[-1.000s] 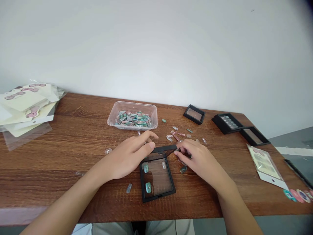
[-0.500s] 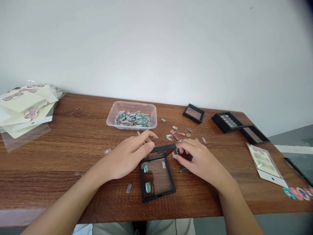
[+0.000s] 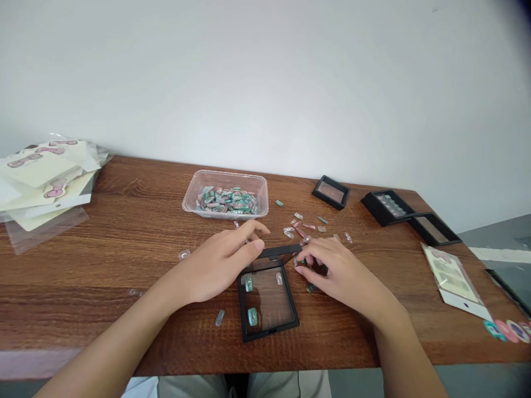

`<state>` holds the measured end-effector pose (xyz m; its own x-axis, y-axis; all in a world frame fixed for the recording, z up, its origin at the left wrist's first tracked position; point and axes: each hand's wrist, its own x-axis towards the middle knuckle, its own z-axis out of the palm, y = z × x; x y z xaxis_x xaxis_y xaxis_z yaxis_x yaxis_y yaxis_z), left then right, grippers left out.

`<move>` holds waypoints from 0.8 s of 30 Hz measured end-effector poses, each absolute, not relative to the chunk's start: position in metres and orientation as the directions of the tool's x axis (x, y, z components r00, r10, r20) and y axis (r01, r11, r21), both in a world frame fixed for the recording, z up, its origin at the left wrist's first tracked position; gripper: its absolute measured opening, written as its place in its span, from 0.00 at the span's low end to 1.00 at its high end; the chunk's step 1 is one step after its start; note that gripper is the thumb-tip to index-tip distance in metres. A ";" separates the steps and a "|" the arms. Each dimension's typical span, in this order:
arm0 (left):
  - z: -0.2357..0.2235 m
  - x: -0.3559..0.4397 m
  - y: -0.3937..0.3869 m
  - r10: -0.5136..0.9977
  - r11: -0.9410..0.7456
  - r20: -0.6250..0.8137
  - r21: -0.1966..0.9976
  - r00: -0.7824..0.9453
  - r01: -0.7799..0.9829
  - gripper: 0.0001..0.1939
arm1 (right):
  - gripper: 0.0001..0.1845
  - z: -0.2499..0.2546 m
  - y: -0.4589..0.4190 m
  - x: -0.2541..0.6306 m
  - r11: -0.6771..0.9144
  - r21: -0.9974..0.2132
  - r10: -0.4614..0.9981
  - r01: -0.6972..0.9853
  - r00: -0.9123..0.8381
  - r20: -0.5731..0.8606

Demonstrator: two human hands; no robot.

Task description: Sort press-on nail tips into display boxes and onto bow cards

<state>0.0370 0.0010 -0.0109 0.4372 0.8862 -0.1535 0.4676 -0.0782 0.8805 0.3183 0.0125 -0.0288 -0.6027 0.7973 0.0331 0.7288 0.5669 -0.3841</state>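
- Your R hand (image 3: 342, 276) had shifted a little, R of the open case (image 3: 271, 331); a clear nail (image 3: 296, 262) had come into view by your thumb tip, and the green nail near those fingertips showed less than a moment earlier.
- R grip: fingers curled, thumb and index close to the clear nail; whether they pinched it, you couldn't tell from this view.
- Your L hand (image 3: 215, 265) had hardly moved: thumb at the top edge of the raised lid (image 3: 276, 251), index lifted. Its other fingers were partly hidden, so a firm hold couldn't be confirmed.
- The case lay on the table (image 3: 186, 342) near the front edge, lid tilted up at the back. Inside: upper green nail (image 3: 249, 284) and lower green nail (image 3: 253, 317) on the L, small nail (image 3: 279, 278) upper R. Same contents as before, so the case seemed no fuller.
- Loose nails (image 3: 309, 226) lay scattered behind your R hand, w/ the tub (image 3: 266, 193) of mixed nails farther back.
- Far R, unchanged: small box (image 3: 332, 206), open box (image 3: 375, 213) and packet (image 3: 450, 273). Far L: stacked cards (image 3: 62, 182).
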 end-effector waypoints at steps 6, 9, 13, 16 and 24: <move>-0.011 0.036 0.002 0.886 -0.078 -0.152 0.883 0.439 0.463 0.19 | 0.11 -0.027 0.012 0.316 0.589 -0.403 0.773 0.701 -0.634 0.027; -0.011 0.036 0.002 0.886 -0.077 -0.152 0.883 0.438 0.463 0.19 | 0.06 -0.027 0.012 0.317 0.592 -0.412 0.773 0.693 -0.633 0.046; -0.011 0.036 0.002 0.886 -0.078 -0.152 0.883 0.439 0.463 0.19 | 0.05 -0.028 0.011 0.318 0.591 -0.405 0.770 0.698 -0.637 0.027; -0.010 0.036 0.002 0.887 -0.083 -0.144 0.885 0.439 0.459 0.19 | 0.08 -0.026 0.010 0.317 0.590 -0.423 0.761 0.688 -0.649 0.006; -0.010 0.037 0.003 0.885 -0.092 -0.130 0.892 0.447 0.442 0.20 | 0.02 -0.020 0.005 0.310 0.618 -0.502 0.727 0.605 -0.683 0.073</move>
